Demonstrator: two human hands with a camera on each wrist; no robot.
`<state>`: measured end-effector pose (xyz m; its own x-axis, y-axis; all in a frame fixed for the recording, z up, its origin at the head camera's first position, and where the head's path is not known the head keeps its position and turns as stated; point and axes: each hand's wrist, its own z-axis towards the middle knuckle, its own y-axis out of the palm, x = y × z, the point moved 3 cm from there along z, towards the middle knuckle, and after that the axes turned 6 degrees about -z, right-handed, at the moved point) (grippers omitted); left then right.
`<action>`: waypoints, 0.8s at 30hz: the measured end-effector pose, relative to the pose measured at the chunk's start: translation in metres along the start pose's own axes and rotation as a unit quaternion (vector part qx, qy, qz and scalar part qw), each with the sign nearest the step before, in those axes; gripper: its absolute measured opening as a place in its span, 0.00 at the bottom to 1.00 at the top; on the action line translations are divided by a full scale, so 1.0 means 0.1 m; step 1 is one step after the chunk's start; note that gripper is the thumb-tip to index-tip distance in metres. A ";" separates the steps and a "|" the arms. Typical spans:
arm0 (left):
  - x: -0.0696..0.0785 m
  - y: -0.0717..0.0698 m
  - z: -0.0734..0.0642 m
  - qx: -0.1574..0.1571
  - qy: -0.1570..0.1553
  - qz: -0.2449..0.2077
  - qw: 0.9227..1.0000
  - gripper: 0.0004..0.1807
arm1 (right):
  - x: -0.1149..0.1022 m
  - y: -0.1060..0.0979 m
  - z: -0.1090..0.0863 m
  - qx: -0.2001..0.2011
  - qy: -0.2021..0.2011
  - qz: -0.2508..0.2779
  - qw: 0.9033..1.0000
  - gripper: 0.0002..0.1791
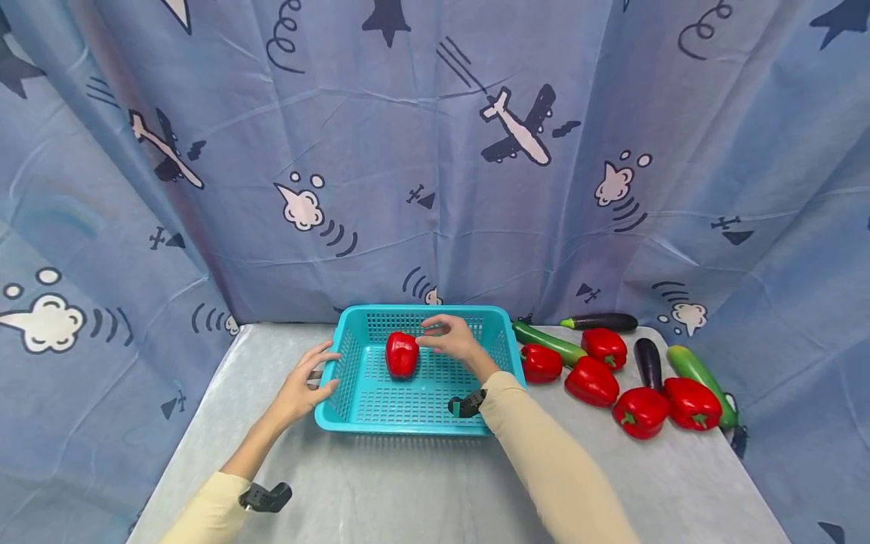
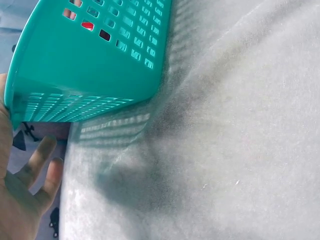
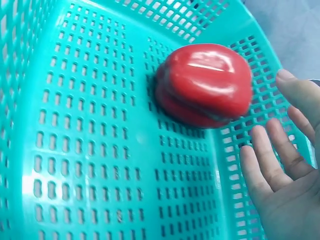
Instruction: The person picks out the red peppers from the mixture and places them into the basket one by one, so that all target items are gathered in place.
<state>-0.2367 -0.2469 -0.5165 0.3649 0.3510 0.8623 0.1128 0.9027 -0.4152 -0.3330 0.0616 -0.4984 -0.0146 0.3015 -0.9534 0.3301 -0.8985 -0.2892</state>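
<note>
A turquoise plastic basket point(image 1: 421, 428) with slotted walls stands on the table, and a single red bell pepper point(image 1: 402, 355) lies inside it toward the back. My right hand point(image 1: 451, 338) hovers within the basket, just right of the pepper. In the right wrist view its fingers point(image 3: 270, 160) are spread and hold nothing, with a gap between them and the pepper point(image 3: 205, 85). At the basket's left rim is my left hand point(image 1: 299, 385), fingertips and thumb right at the edge. Two of its fingers point(image 2: 37, 160) stick out loosely below the rim in the left wrist view.
Right of the basket lie several red bell peppers point(image 1: 591, 381), a cucumber point(image 1: 550, 344), a green-yellow one point(image 1: 703, 381) and two dark eggplants point(image 1: 601, 323). A blue patterned curtain point(image 1: 381, 189) hangs behind the grey-covered table point(image 1: 381, 491).
</note>
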 end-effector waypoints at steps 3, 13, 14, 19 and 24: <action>0.00 0.00 0.00 0.001 -0.004 0.003 1.000 0.26 | -0.04 -0.08 -0.03 0.007 -0.017 -0.012 1.000 0.24; 0.19 0.04 -0.01 0.006 -0.008 0.010 1.000 0.26 | -0.16 -0.41 -0.15 0.029 -0.050 -0.041 0.997 0.19; 0.19 0.04 -0.01 0.006 -0.009 0.009 1.000 0.26 | -0.17 -0.44 -0.17 0.028 -0.051 -0.042 0.997 0.19; -0.02 0.04 -0.01 0.000 -0.014 0.004 1.000 0.27 | -0.25 -0.57 -0.28 0.022 -0.061 -0.038 0.997 0.17; -0.06 0.03 -0.01 0.000 -0.014 -0.003 1.000 0.27 | -0.30 -0.66 -0.40 0.011 -0.078 -0.030 0.996 0.17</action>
<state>-0.2372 -0.2470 -0.5229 0.3377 0.3519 0.8730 0.1145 0.9052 -0.4092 -0.3166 0.1244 -0.4471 -0.1810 0.3040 -0.9353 0.3037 -0.8873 -0.3471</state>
